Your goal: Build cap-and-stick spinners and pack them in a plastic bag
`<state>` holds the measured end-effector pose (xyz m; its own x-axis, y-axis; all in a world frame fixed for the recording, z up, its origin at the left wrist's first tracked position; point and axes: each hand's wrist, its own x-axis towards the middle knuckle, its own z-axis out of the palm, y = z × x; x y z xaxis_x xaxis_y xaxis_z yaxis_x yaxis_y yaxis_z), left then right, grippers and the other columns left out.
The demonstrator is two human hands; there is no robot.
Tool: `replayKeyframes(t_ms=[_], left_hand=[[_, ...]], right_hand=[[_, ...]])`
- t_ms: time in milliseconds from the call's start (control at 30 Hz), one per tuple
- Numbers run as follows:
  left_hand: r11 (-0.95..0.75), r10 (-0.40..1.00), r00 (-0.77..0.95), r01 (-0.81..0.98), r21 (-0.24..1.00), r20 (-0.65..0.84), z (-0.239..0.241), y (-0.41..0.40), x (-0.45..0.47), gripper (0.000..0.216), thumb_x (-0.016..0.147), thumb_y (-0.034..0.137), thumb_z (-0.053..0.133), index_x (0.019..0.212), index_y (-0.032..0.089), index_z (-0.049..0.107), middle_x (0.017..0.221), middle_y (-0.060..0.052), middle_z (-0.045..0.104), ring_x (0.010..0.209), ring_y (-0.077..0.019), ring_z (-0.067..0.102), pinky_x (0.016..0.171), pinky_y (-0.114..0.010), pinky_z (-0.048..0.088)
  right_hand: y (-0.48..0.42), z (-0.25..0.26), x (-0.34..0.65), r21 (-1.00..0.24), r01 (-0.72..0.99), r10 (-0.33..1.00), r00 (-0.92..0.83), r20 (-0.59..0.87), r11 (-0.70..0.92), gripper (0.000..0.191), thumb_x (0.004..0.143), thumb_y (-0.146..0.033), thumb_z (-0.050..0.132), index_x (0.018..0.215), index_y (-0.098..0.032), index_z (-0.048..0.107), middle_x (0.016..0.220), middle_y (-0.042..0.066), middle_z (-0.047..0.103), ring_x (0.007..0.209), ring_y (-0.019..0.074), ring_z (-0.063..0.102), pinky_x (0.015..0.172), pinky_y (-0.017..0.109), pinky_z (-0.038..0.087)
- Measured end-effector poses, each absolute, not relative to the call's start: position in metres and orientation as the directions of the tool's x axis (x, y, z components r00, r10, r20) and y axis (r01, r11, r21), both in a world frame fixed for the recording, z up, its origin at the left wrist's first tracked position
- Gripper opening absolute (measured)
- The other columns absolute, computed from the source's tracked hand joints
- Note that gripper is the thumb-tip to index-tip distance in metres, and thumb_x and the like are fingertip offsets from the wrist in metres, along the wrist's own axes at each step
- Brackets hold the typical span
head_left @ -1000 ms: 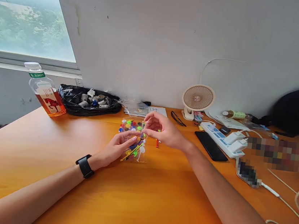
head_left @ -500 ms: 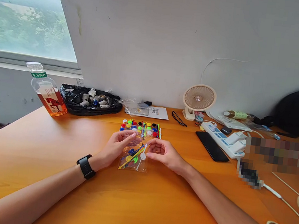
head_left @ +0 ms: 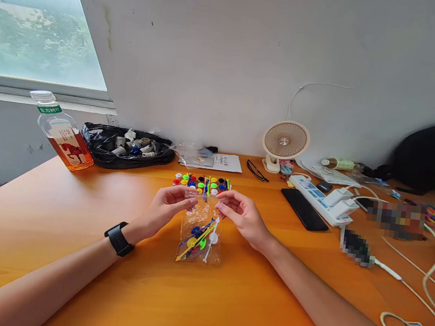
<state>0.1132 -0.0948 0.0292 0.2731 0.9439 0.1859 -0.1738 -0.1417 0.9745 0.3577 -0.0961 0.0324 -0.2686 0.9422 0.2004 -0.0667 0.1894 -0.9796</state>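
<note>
A small clear plastic bag (head_left: pixel 200 235) with several coloured plastic sticks and discs inside hangs upright over the orange table (head_left: pixel 74 230). My left hand (head_left: pixel 166 209) pinches the bag's top left corner and my right hand (head_left: pixel 240 216) pinches its top right corner. Both hands have closed fingers. Just behind the hands, several coloured round pieces and sticks (head_left: pixel 201 182) lie in rows on the table. A black watch (head_left: pixel 118 238) sits on my left wrist.
A tea bottle (head_left: pixel 60 130) stands at the back left beside a black bag of small parts (head_left: pixel 126 146). A small fan (head_left: pixel 285 142), glasses (head_left: pixel 256 170), a black phone (head_left: pixel 305 209), a power strip (head_left: pixel 324 200) and cables (head_left: pixel 419 262) crowd the right side.
My right hand came down from above the coloured pieces to the bag. Both hands then took the bag by its top corners and drew it nearer to me.
</note>
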Motion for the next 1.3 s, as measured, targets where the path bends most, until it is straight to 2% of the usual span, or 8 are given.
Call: replayKeyframes(t_ms=[133, 333, 600, 767, 933, 1033, 1133, 1300], left_hand=[[-0.155, 0.944, 0.273, -0.133, 0.979, 0.186, 0.031, -0.092, 0.111, 0.031, 0.084, 0.04, 0.087, 0.098, 0.014, 0.082, 0.083, -0.006, 0.076, 0.074, -0.0139, 0.065, 0.074, -0.027, 0.054], [-0.155, 0.952, 0.242, -0.15, 0.977, 0.188, 0.031, -0.087, 0.106, 0.035, 0.079, 0.038, 0.09, 0.105, 0.016, 0.083, 0.089, -0.008, 0.08, 0.073, -0.0153, 0.067, 0.073, -0.029, 0.056], [-0.141, 0.954, 0.238, -0.178, 0.974, 0.182, 0.026, -0.084, 0.099, 0.023, 0.081, 0.034, 0.087, 0.096, 0.016, 0.086, 0.09, -0.01, 0.08, 0.076, -0.0168, 0.069, 0.076, -0.03, 0.058], [-0.073, 0.966, 0.221, -0.262, 0.962, 0.133, 0.027, -0.087, 0.103, 0.026, 0.084, 0.037, 0.085, 0.095, 0.014, 0.086, 0.096, -0.012, 0.081, 0.083, -0.0176, 0.07, 0.077, -0.028, 0.057], [-0.116, 0.976, 0.163, -0.173, 0.978, 0.145, 0.029, -0.09, 0.108, 0.031, 0.075, 0.036, 0.094, 0.096, 0.014, 0.084, 0.092, -0.01, 0.081, 0.079, -0.0171, 0.07, 0.076, -0.029, 0.058], [-0.121, 0.974, 0.165, -0.19, 0.974, 0.153, 0.029, -0.092, 0.111, 0.035, 0.072, 0.033, 0.096, 0.099, 0.016, 0.083, 0.096, -0.01, 0.082, 0.083, -0.0187, 0.074, 0.079, -0.031, 0.06], [-0.11, 0.97, 0.192, -0.201, 0.973, 0.149, 0.03, -0.095, 0.113, 0.039, 0.072, 0.033, 0.095, 0.105, 0.016, 0.082, 0.098, -0.009, 0.082, 0.086, -0.0195, 0.075, 0.083, -0.033, 0.061], [-0.092, 0.954, 0.266, -0.184, 0.979, 0.139, 0.03, -0.099, 0.115, 0.042, 0.081, 0.035, 0.09, 0.117, 0.017, 0.08, 0.092, -0.007, 0.08, 0.079, -0.0155, 0.071, 0.079, -0.028, 0.058]], right_hand=[[-0.092, 0.028, 0.36, -0.965, -0.074, 0.928, -0.263, 0.263, 0.253, 0.032, 0.086, -0.042, 0.083, 0.106, -0.019, 0.075, 0.087, 0.004, 0.073, 0.076, 0.0157, 0.066, 0.071, 0.031, 0.057], [-0.09, 0.031, 0.363, -0.965, -0.088, 0.934, -0.242, 0.261, 0.247, 0.027, 0.084, -0.04, 0.084, 0.101, -0.019, 0.079, 0.082, 0.004, 0.074, 0.071, 0.0151, 0.065, 0.068, 0.031, 0.056], [-0.093, 0.036, 0.363, -0.967, -0.12, 0.945, -0.216, 0.247, 0.225, 0.018, 0.083, -0.036, 0.081, 0.088, -0.019, 0.085, 0.08, 0.006, 0.076, 0.068, 0.0155, 0.062, 0.065, 0.031, 0.052], [-0.095, 0.038, 0.364, -0.949, -0.051, 0.92, -0.235, 0.315, 0.312, 0.016, 0.086, -0.032, 0.075, 0.088, -0.02, 0.086, 0.086, 0.007, 0.076, 0.073, 0.0167, 0.064, 0.071, 0.033, 0.053], [-0.097, 0.04, 0.365, -0.928, -0.008, 0.894, -0.265, 0.361, 0.372, 0.022, 0.091, -0.037, 0.07, 0.088, -0.019, 0.083, 0.086, 0.007, 0.075, 0.077, 0.0181, 0.064, 0.074, 0.034, 0.054], [-0.096, 0.039, 0.363, -0.946, -0.043, 0.919, -0.227, 0.324, 0.323, 0.026, 0.089, -0.044, 0.077, 0.098, -0.02, 0.077, 0.085, 0.005, 0.073, 0.076, 0.0174, 0.064, 0.072, 0.032, 0.054], [-0.094, 0.035, 0.358, -0.977, -0.068, 0.942, -0.258, 0.213, 0.203, 0.041, 0.084, -0.05, 0.083, 0.11, -0.02, 0.074, 0.09, 0.005, 0.074, 0.077, 0.0166, 0.066, 0.07, 0.029, 0.054], [-0.095, 0.028, 0.348, -0.991, -0.04, 0.932, -0.338, 0.131, 0.125, 0.038, 0.077, -0.051, 0.089, 0.085, -0.016, 0.078, 0.075, 0.003, 0.071, 0.065, 0.0135, 0.06, 0.065, 0.028, 0.05]])
